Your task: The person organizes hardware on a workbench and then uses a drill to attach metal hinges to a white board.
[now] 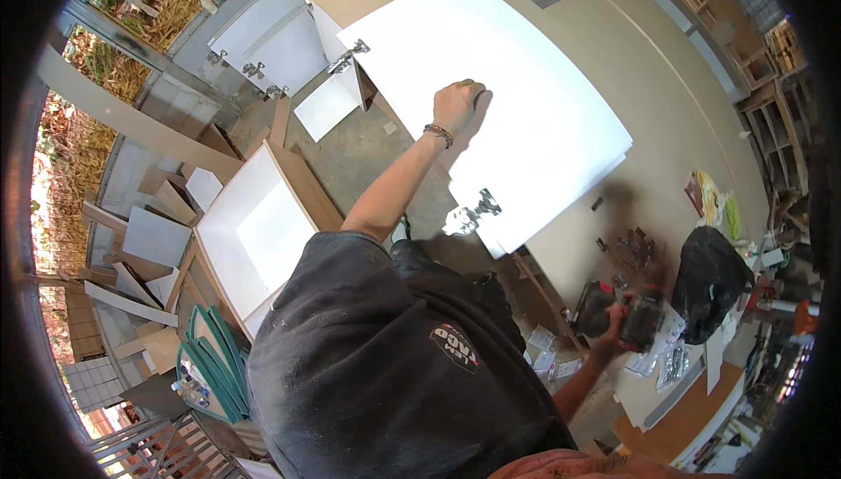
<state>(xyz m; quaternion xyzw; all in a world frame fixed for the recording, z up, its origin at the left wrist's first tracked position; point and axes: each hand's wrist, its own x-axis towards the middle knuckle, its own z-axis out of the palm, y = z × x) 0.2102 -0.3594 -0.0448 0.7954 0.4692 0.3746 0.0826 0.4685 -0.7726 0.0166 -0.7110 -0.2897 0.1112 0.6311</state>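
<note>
A white panel [534, 85] lies on the tan board-topped bench in front of me. Two metal cabinet hinges, a far one [349, 56] and a near one [473, 212], sit along its left edge. My left hand [455, 106] rests over the panel, its fingers curled closed; what they hold, if anything, is hidden. Low at the right, my right hand [612, 319] is wrapped round a black and red cordless drill [644, 319], held beside the bench edge. A pile of small dark metal parts [638, 251] lies just beyond the drill.
A black plastic bag [711, 282] and clear packets [673, 363] lie at the right. An open white cabinet box [258, 225] stands on the left, near board offcuts [156, 235] and green curved pieces [215, 365]. More white doors with hinges [272, 41] lean at the far left.
</note>
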